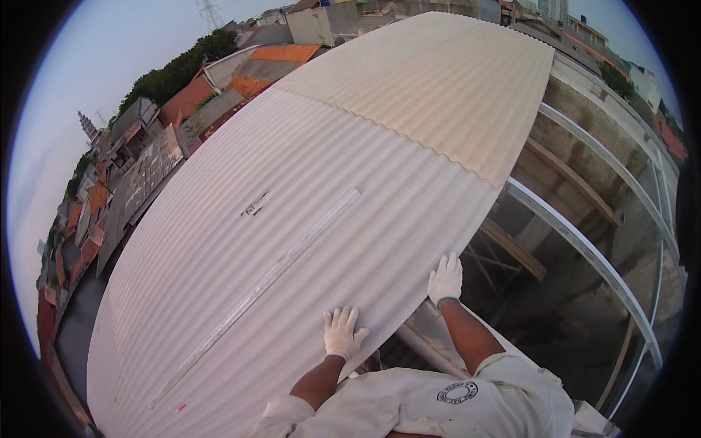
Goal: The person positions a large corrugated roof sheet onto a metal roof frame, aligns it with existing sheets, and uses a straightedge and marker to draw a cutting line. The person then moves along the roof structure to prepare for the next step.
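Observation:
A large off-white corrugated roofing sheet point(343, 241) spreads out in front of me. My left hand point(342, 333), in a white knitted glove, lies flat on it near the close edge, fingers apart. Further right, my right hand point(445, 279), gloved the same way, rests on the sheet's right edge with its fingers stretched forward; its thumb side is hard to make out. A long, thin, silvery metal strip point(255, 292) lies slantwise on the sheet, out of reach of both hands. Close to the strip's lower end is a small red object point(181, 408).
Beyond a wavy overlap seam, a yellower corrugated sheet point(431, 87) continues the roof. On the right, curved metal rails point(584, 248) span a deep opening with wooden beams point(515, 252) below. Neighbouring rooftops point(146, 175) lie lower down on the left.

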Available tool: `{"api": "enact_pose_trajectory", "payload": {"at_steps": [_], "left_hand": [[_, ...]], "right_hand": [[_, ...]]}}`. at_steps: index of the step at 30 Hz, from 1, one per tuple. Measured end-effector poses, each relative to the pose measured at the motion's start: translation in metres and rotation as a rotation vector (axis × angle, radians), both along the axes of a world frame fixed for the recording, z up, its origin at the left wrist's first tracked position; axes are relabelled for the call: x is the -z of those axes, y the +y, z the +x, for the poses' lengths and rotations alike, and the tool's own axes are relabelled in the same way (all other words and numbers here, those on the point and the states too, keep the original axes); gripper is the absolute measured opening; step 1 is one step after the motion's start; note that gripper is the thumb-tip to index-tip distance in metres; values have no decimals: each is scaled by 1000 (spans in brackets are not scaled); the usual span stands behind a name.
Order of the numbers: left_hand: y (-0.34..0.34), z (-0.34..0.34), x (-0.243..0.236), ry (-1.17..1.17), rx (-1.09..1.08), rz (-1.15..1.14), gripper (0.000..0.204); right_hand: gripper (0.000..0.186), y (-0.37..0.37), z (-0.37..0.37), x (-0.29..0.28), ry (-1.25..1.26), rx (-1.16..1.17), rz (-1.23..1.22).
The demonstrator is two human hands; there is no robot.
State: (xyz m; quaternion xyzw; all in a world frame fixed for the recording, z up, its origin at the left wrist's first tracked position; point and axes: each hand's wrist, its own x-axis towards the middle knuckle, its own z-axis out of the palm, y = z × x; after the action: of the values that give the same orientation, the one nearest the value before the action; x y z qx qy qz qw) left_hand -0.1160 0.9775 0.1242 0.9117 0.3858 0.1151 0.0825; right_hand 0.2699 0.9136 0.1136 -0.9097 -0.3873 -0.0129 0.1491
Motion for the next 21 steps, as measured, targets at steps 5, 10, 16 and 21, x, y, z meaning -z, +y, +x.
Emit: {"api": "enact_pose_trajectory", "payload": {"at_steps": [5, 10, 16, 21], "left_hand": [[1, 3, 2, 1, 3, -44, 80], [1, 2, 6, 76, -2, -53, 80], [3, 0, 12, 82, 0, -52, 81], [5, 3, 9, 26, 27, -29, 84]], "right_hand": [[76, -1, -2, -4, 63, 25, -23], [76, -4, -1, -15, 106, 11, 23], [75, -2, 1, -15, 97, 1, 34], [78, -3, 0, -14, 139, 17, 56]]}}
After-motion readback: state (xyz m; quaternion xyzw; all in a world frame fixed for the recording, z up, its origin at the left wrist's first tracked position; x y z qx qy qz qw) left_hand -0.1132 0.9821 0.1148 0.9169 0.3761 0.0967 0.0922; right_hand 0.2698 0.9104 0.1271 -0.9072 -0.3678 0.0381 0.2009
